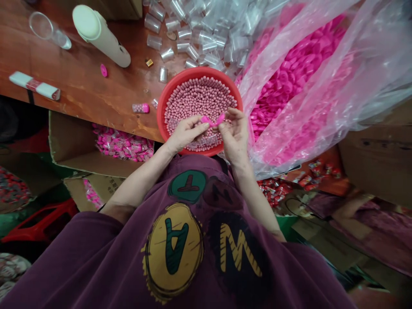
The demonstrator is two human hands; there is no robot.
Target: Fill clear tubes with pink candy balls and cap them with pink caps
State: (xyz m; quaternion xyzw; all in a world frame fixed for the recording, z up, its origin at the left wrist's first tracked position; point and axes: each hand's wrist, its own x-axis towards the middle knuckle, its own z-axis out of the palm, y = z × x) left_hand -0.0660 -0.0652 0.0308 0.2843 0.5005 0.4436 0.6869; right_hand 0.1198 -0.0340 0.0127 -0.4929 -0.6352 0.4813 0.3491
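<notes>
Pink caps [212, 120] being pinched at fingertips: left hand [186, 134] and right hand [235, 138] both closing narrow on them, hovering over the bowl [167, 92] near its 6 o'clock rim. Risk: a loose pinch dropping a cap among beads [199, 96]; a wrist bump tipping the bowl off the table [80, 81] edge.

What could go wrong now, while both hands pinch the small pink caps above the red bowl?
1. The pink caps are pinched only by fingertips of the left hand and right hand; one could slip and get lost among the pink balls.
2. The red bowl seems to reach over the table edge; a push from a wrist might tip it.
3. Loose clear tubes behind it could roll away.
</notes>
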